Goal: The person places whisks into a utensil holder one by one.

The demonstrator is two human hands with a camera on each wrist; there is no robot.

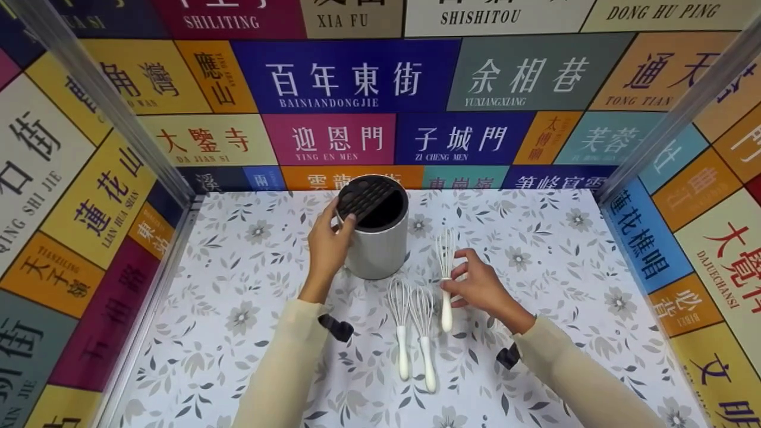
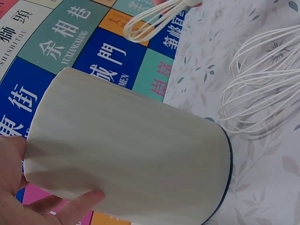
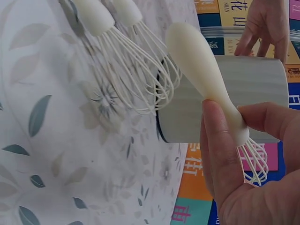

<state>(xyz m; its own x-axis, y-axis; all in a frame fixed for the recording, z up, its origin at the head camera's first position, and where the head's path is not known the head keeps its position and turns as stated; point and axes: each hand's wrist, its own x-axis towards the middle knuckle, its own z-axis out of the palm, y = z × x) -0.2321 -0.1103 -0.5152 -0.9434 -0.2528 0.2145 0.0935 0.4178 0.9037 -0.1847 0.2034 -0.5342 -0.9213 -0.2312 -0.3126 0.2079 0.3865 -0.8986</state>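
Observation:
A pale grey cylindrical utensil holder stands upright near the back of the table. Its dark top has a slotted insert over the left part and an opening at the right. My left hand grips the holder's left side near the rim. To the right of the holder, my right hand pinches a white whisk where handle and wires meet, wires upward. In front of the holder, two more whisks, one left and one right, lie side by side with handles toward me.
A white cloth with grey flowers and leaves covers the table. Colourful sign-printed panels rise behind it and at both sides. Clear strips run along the corners.

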